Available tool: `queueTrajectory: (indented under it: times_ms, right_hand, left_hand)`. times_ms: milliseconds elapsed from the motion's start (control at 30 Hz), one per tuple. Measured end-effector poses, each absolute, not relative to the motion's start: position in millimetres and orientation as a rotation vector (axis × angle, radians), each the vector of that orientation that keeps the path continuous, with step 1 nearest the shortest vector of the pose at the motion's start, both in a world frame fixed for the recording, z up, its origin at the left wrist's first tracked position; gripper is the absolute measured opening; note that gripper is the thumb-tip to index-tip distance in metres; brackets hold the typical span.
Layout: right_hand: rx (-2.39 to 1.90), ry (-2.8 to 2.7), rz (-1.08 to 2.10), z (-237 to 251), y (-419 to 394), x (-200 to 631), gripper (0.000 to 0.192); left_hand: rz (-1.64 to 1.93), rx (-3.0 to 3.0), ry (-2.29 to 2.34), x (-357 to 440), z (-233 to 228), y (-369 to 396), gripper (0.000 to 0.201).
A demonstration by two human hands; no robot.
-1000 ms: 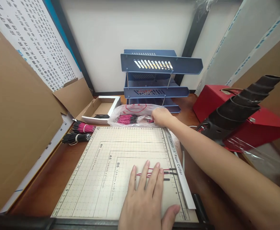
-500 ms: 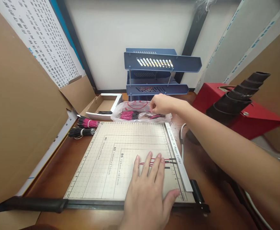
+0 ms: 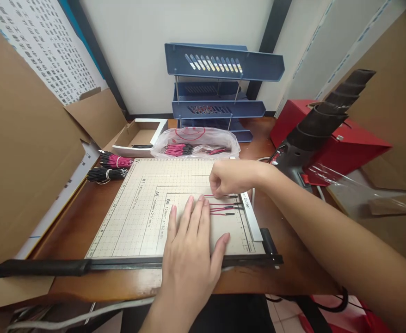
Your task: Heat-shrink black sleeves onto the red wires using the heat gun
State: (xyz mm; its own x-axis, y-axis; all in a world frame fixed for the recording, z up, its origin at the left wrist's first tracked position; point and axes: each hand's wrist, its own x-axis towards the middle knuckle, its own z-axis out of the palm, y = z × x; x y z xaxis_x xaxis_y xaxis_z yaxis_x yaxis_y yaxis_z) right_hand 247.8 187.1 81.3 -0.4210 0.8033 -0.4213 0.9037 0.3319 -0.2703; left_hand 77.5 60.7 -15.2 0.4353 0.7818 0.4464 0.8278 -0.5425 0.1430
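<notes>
— Several short red wires (image 3: 220,204) with black tips lie side by side on the paper cutter (image 3: 144,217) board, near its right edge. Where are they against your grip?

— The topmost one is pinched between the thumb and fingertips of my right hand (image 3: 229,178), so that grip is closed on it just above the others. My left hand (image 3: 189,240) lies flat and open on the board, fingertips pressing the left ends of the wires, thumb spread out to the right below them.

— And around the board?

— Its black cutter arm (image 3: 85,265) runs along the near edge. Behind the board sits a clear plastic bag (image 3: 196,143) with more pink and black wires inside; two tied wire bundles (image 3: 111,167) lie to the left on the table (image 3: 78,222), beside a small open cardboard box (image 3: 140,138). Blue stacked trays (image 3: 220,88) stand at the back, a red box (image 3: 328,134) to the right.
</notes>
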Motion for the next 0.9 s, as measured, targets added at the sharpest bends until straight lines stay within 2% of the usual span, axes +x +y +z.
queueTrajectory:
  times_ms: [133,233,333,500,633,900]
  right_hand:
    - [1.691,2.463,-0.69,73.5,166.1,263.5,0.011]
    - [1.894,2.549,-0.595,61.9,138.7,278.7,0.019]
    - [2.176,2.64,-0.498,43.6,108.2,291.3,0.017]
    - [2.4,2.611,-0.446,23.5,86.2,297.3,0.022]
    - [2.377,2.576,-0.413,22.5,97.6,293.1,0.024]
    - [2.264,2.582,-0.518,24.6,103.7,295.2,0.017]
  left_hand:
    - [-0.628,-2.633,-1.423,81.8,-14.9,61.3,0.058]
    - [-0.597,-2.665,-1.382,84.6,-14.1,61.5,0.057]
    - [-0.564,-2.704,-1.356,85.8,-12.6,61.3,0.057]
    - [-0.486,-2.763,-1.336,90.2,-9.7,62.9,0.06]
    - [-0.47,-2.788,-1.278,97.4,-9.5,64.2,0.064]
    - [-0.521,-2.763,-1.328,98.3,-9.1,60.4,0.064]
